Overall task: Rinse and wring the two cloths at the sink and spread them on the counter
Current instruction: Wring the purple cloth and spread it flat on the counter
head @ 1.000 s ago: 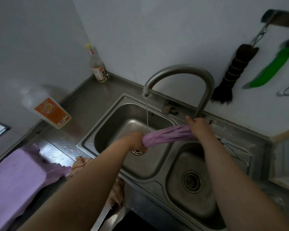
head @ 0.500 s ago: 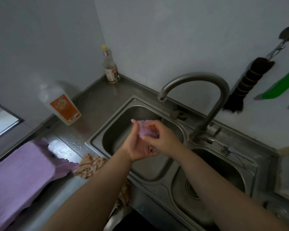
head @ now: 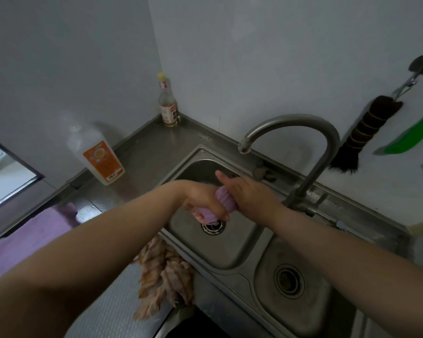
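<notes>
A purple cloth (head: 224,202) is bunched into a tight wad over the left basin of the steel sink (head: 239,252). My left hand (head: 202,200) grips its lower end and my right hand (head: 244,191) grips its upper end, both squeezing it just above the drain (head: 213,226). A second purple cloth (head: 22,242) lies spread flat on the counter at the far left, partly hidden by my left arm. The curved tap (head: 296,128) arches over the basin with only a drip at its spout.
A brownish patterned rag (head: 164,272) hangs over the sink's front edge. A white jug with an orange label (head: 95,157) and a glass bottle (head: 167,106) stand by the wall. A dark brush (head: 362,132) and green tool (head: 410,135) hang on the right.
The cloth went from a long twisted roll under running water to a compact wad held low over the drain. The water stream has stopped. My view shifted right and down.
</notes>
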The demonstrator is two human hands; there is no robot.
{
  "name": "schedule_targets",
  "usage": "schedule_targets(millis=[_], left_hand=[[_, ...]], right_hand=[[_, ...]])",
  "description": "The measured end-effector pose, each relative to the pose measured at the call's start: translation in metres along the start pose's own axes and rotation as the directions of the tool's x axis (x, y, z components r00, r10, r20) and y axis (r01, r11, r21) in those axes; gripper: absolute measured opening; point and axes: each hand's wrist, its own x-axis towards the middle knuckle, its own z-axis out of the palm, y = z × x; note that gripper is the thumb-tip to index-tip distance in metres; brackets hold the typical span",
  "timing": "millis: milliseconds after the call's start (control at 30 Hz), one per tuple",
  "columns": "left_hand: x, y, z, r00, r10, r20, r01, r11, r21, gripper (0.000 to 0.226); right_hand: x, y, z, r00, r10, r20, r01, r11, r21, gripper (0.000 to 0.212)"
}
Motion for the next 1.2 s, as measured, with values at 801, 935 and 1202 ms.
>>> schedule_targets(millis=[801,935,1202], left_hand=[[0.001,0.016,-0.020,0.709,0.672,-0.216,0.203,0.099,0.974,0.023],[0.004,0.007,-0.004,0.858,0.136,-0.496,0.259,0.718,0.645,0.020],[-0.011,-0.006,0.019,0.954,0.023,0.298,0.090,0.930,-0.357,0.031]], right_hand=[[0.015,-0.033,-0.029,0.626,0.113,0.772,-0.648,-0.476,0.595,0.010],[-0.011,-0.036,-0.024,0.714,0.504,0.487,-0.592,0.062,0.804,0.085],[-0.018,-0.012,0.007,0.906,-0.125,-0.405,0.093,0.991,-0.097,0.060]])
